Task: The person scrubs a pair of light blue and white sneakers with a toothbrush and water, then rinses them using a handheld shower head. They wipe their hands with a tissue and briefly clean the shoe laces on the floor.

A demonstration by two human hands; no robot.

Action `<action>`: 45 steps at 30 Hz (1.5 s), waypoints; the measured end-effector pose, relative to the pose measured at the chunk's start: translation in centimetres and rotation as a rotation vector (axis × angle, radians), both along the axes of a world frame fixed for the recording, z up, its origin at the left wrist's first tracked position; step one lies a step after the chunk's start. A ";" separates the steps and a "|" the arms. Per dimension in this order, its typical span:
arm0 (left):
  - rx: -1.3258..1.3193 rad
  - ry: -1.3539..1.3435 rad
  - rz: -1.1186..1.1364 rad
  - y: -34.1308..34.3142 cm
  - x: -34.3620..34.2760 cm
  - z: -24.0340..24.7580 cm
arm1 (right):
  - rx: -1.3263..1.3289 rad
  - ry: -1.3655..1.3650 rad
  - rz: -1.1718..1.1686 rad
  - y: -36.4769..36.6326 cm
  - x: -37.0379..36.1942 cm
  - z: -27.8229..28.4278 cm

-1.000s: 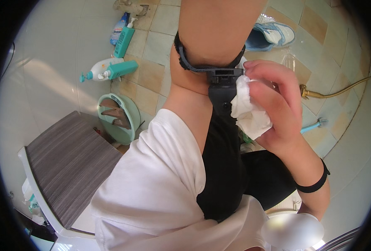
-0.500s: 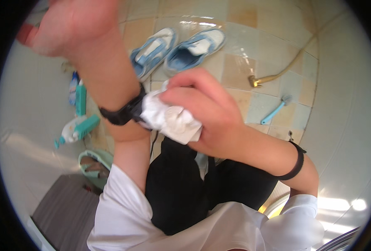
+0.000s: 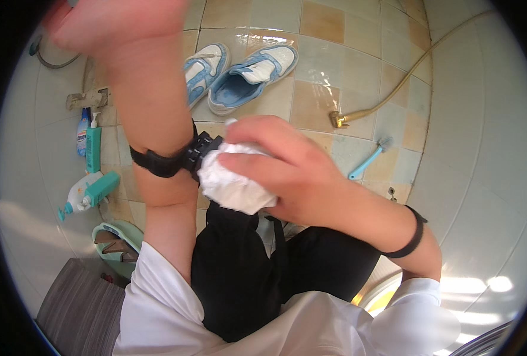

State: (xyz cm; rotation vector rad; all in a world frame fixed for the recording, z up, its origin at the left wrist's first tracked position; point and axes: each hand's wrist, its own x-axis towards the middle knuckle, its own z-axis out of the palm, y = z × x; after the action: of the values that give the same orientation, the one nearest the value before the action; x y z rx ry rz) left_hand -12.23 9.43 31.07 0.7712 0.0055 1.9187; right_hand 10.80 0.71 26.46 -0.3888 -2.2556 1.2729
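Observation:
My right hand [image 3: 293, 160] is closed around a crumpled white tissue [image 3: 239, 181], thumb and fingers bent over it. It presses the tissue against a small black device [image 3: 199, 151] on my left forearm. A black strap [image 3: 159, 164] holds that device around the arm. My left hand [image 3: 121, 26] is raised at the upper left, blurred and cut by the picture's edge, so its fingers cannot be made out. Beyond my hands, a pair of blue and white sneakers [image 3: 254, 80] rests on the tiled floor.
A hose with a brass nozzle [image 3: 349, 117] and a light blue brush [image 3: 367, 161] lie on the right. Teal pump bottles [image 3: 93, 145] and a white spray bottle [image 3: 80, 193] are along the left wall. A pale green bucket [image 3: 134, 234] sits nearer, beside a grey-brown panel [image 3: 76, 311].
The view has shifted, with shoes, hose and brush now further left. My right hand keeps its grip on the tissue, which has bunched up differently against the black device.

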 end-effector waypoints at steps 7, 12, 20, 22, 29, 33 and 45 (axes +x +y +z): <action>-0.483 0.541 0.138 1.7 1.2 -2.2 | -0.160 -0.417 -0.191 3.6 10.1 2.3; -0.582 0.647 -0.206 2.4 5.6 -6.0 | -1.004 -0.035 -0.930 2.3 17.5 0.8; -0.208 1.343 -0.598 -0.2 15.0 -6.2 | -1.080 0.389 -1.081 -0.9 18.9 1.5; -0.106 1.273 -0.614 -2.2 19.0 -6.5 | -1.129 0.400 -1.112 -1.7 18.4 1.4; -0.271 1.097 -0.590 -4.1 24.4 -7.1 | -1.233 0.585 -0.738 -3.6 18.9 2.4; -0.190 1.153 -0.530 -4.5 24.5 -6.5 | -0.906 0.210 -0.920 -5.3 18.6 2.4; 0.145 0.847 -0.641 -2.3 20.6 -7.1 | 0.238 -0.101 -0.590 -6.1 18.9 5.9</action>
State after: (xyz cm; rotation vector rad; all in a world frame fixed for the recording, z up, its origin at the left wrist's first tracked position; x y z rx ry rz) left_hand 8.34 7.09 24.00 1.4331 0.1251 0.9056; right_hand 29.74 -5.34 32.39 -0.9562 -2.1058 0.6867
